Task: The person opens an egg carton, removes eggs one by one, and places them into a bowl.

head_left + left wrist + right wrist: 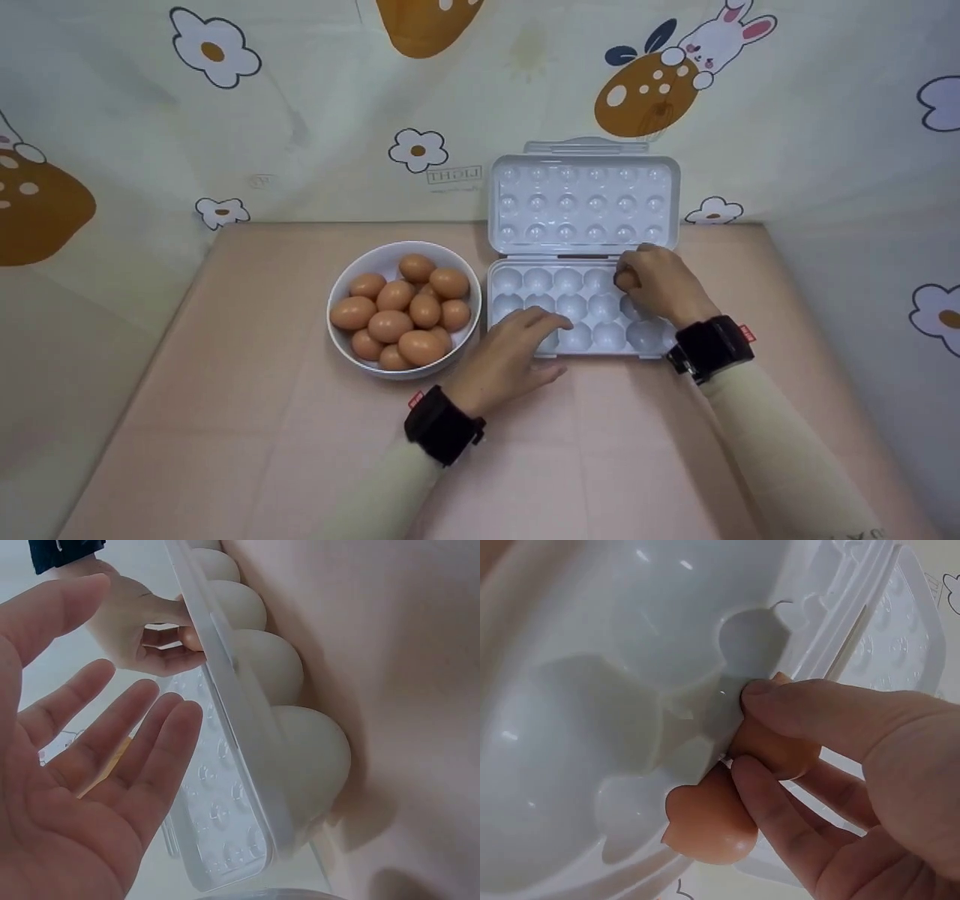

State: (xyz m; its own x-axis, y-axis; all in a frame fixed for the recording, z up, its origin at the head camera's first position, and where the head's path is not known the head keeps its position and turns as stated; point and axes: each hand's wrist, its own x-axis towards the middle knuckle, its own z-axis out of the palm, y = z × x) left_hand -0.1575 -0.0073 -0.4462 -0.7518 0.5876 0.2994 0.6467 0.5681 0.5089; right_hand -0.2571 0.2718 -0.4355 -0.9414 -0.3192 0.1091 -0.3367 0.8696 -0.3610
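Observation:
A white plastic egg box (604, 337) lies with its dimpled lid (581, 202) standing up behind it. At the box's back row, toward the right, my right hand (664, 281) pinches a brown egg (776, 746) between thumb and fingers, low in a cup. Beside those fingers sits a second brown egg (712, 817), which the hand hides in the head view. My left hand (510, 360) is over the front left of the box, fingers loosely extended and thumb apart. Nothing lies in its palm in the left wrist view.
Left of the box, a white bowl (337, 349) holds several brown eggs (391, 327). A pinkish cloth (300, 450) covers the table. Behind it hangs a pale curtain (322, 97) printed with flowers and a rabbit.

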